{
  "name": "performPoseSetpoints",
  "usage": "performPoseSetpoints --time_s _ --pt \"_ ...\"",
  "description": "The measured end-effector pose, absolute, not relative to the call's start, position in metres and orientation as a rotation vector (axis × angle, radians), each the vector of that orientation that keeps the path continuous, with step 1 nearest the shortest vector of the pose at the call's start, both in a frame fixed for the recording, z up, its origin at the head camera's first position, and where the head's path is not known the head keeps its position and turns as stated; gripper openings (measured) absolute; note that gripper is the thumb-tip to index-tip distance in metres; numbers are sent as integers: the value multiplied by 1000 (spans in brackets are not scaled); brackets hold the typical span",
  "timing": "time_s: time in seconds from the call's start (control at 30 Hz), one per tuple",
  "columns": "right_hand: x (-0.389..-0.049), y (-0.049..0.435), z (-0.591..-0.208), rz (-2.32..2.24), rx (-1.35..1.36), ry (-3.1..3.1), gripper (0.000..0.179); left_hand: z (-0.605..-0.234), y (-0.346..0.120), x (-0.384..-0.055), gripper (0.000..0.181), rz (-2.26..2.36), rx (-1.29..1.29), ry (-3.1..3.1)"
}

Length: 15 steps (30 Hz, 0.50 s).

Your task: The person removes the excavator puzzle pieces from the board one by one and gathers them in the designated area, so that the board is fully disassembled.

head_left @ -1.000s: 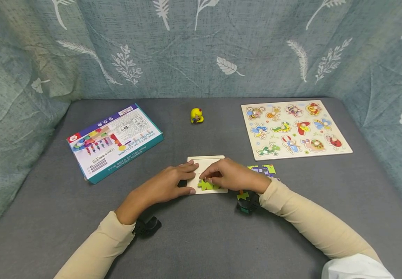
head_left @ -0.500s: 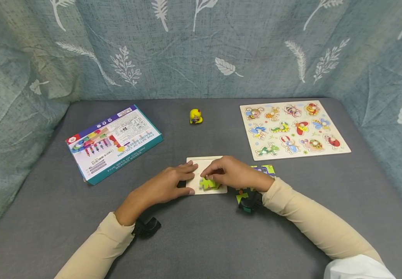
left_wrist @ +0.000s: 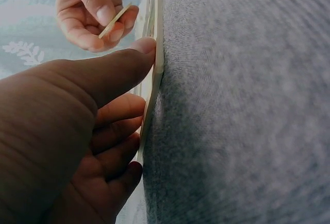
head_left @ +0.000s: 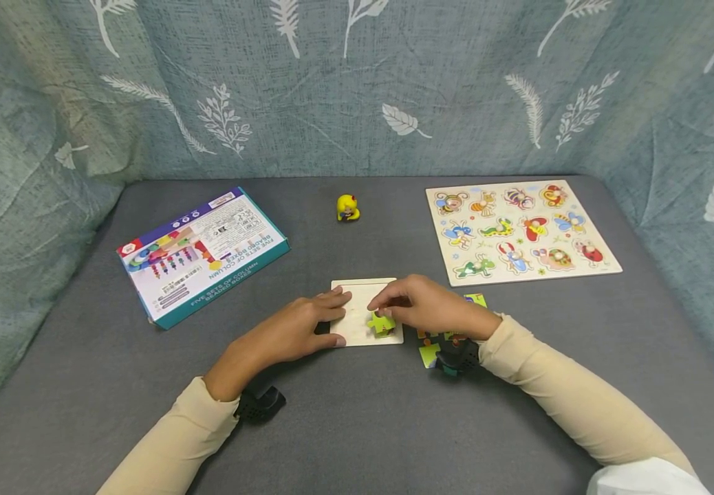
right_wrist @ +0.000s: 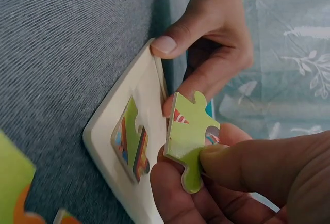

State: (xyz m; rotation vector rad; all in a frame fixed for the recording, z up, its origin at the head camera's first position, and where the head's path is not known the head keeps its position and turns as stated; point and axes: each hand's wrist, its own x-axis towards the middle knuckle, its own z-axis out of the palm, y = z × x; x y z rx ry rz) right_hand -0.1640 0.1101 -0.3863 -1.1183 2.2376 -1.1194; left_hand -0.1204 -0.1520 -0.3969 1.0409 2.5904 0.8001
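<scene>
My right hand [head_left: 425, 302] pinches a green jigsaw piece [right_wrist: 188, 126] between thumb and fingers, tilted above a small pale wooden puzzle tray [head_left: 353, 302]. In the right wrist view, a second jigsaw piece [right_wrist: 129, 144], green with coloured print, lies on the tray under the held one. My left hand [head_left: 298, 326] rests on the tray's left side. Its thumb [left_wrist: 131, 59] and fingers touch the tray's edge in the left wrist view. Loose jigsaw pieces [head_left: 429, 355] lie right of the tray, partly hidden beneath my right wrist.
A bead toy box [head_left: 205, 258] lies at the back left. A small yellow-haired figurine [head_left: 347, 207] stands behind the tray. At the back right is a wooden insect peg puzzle [head_left: 521, 234]. Patterned cloth [head_left: 332, 89] hangs behind the grey table [head_left: 357, 426].
My right hand has shifted to the right and lifted the green jigsaw piece, tilting it up from the tray. My left hand has stayed on the tray's left edge.
</scene>
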Motion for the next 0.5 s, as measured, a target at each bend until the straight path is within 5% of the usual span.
performPoseSetpoints --time_s 0.5 --pt "-164 135 -384 -1148 -1038 2233 21 -396 -151 -119 53 786 1027 2597"
